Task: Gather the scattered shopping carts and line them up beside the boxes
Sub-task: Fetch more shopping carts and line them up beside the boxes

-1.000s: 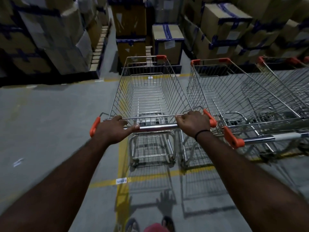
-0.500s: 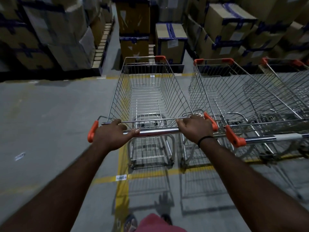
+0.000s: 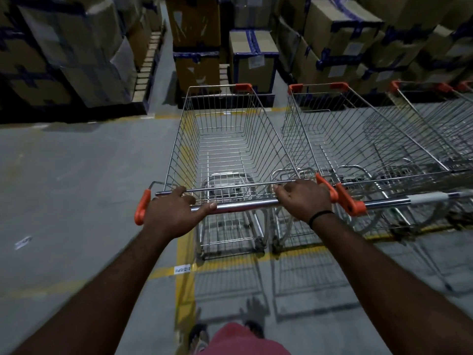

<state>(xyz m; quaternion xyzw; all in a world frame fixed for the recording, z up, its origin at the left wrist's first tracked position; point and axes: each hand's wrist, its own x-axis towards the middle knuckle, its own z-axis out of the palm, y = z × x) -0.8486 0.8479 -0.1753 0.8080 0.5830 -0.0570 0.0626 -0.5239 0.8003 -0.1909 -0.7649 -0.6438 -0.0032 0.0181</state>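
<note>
The shopping cart (image 3: 225, 139) stands at the left end of a row, nose toward the stacked boxes (image 3: 252, 57) at the far side, on the grey floor (image 3: 76, 175). Both hands curl round its handle bar (image 3: 243, 204): the left hand (image 3: 171, 213) near the left orange cap with its thumb laid along the bar, the right hand (image 3: 304, 198) against the right cap. Since a second ago the cart has closed on the neighbouring cart (image 3: 358, 139). Their orange caps now sit just beside each other and the front rims look about level, so I judge it is nearly parked. A third cart (image 3: 435, 111) lies further right. I see nothing loose in the wire baskets. The boxes are taped shut, so their contents are hidden.
</note>
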